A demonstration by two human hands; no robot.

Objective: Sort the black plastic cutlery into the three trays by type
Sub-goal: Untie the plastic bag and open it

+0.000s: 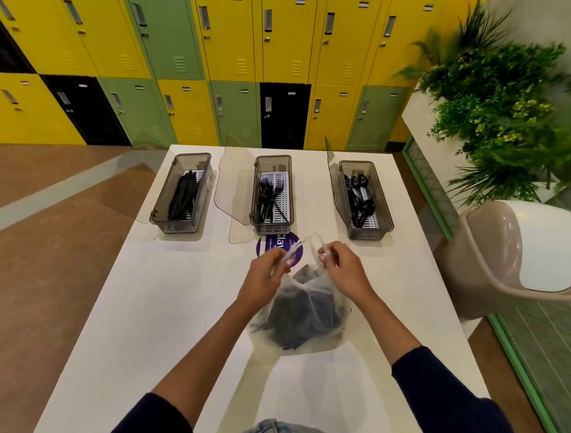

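Note:
A thin translucent plastic bag (pixel 301 314) full of black cutlery sits on the white table (pixel 164 309) in front of me. My left hand (pixel 264 267) pinches the bag's left handle and my right hand (pixel 342 263) pinches its right handle, pulling the mouth apart. At the far end stand three smoky clear trays with lids swung open: the left tray (pixel 163 212) holds black knives, the middle tray (pixel 257 196) holds black forks, the right tray (pixel 386 213) holds black spoons.
A round purple sticker (pixel 267 245) lies on the table between the bag and the middle tray. A beige chair (pixel 503 256) stands at the table's right side. Yellow, green and black lockers (pixel 218 68) line the back wall, with plants (pixel 501 104) at right.

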